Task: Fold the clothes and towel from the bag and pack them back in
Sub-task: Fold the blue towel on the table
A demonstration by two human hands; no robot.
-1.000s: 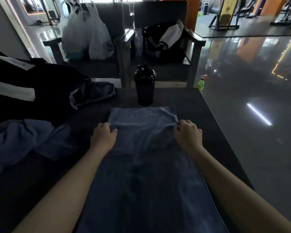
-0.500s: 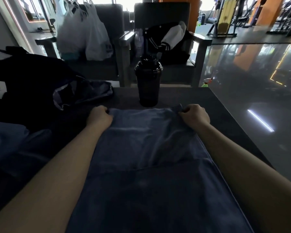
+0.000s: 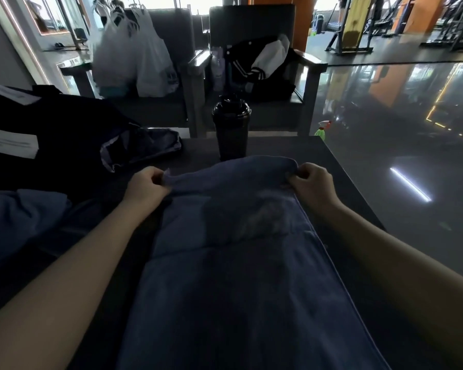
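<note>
We see a dark table [image 3: 332, 166] filling the near view. Along its middle lies the blue towel [image 3: 241, 276], running from the near edge toward the far one, its far end doubled back over itself and raised in a soft hump off the tabletop. At the left sits the dark bag [image 3: 64, 134], with grey fabric [image 3: 155, 145] bunched against its right side. Nearer us a crumpled blue garment [image 3: 19, 222] lies beside the towel. A black shaker bottle [image 3: 231, 126] stands upright just beyond the towel's raised end. Our left hand [image 3: 145, 188] and right hand [image 3: 312, 182] each pinch one end of that raised fold, fingers curled round the cloth.
</note>
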